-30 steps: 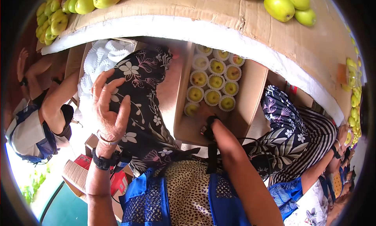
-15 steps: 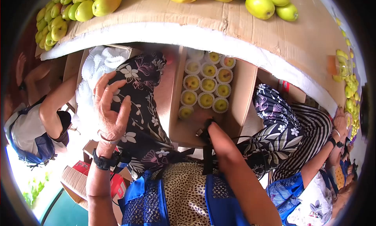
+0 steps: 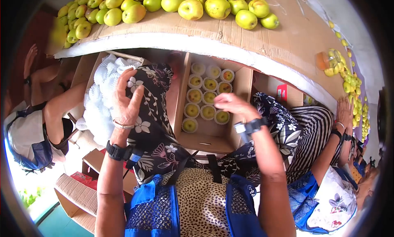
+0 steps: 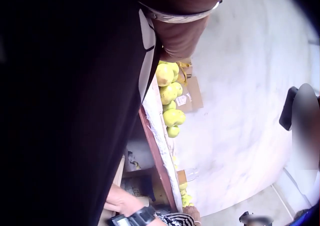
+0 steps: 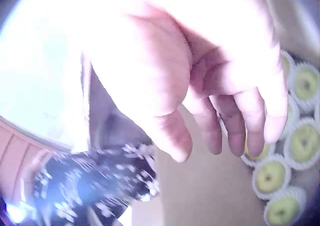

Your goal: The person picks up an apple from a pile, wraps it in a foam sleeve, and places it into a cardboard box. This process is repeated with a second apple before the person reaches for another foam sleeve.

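My right hand [image 3: 238,106] is over the right side of a cardboard box [image 3: 207,144], its fingers loosely bent and holding nothing. Rows of yellow-green apples [image 3: 193,110] in white foam nets line the bottom of that box. In the right wrist view, the hand's fingers [image 5: 255,113] hang with bare cardboard and netted apples [image 5: 270,177] behind them. My left hand [image 3: 127,99] is over the flower-patterned trouser leg [image 3: 152,109], fingers spread and nothing in them. Right beside it, a heap of white foam nets [image 3: 102,95] fills another box.
Across the front runs a cardboard-covered table [image 3: 295,44] with a white padded edge [image 3: 164,39], piled with loose apples [image 3: 191,9]. People sit to the left and right; one person's hand [image 3: 344,111] rests at the table edge. Opened cartons [image 3: 76,198] stand at lower left.
My right hand has risen from the lower part of the apple box and moved right and away from me. The left hand has shifted slightly right. The head view has turned, showing more table apples.
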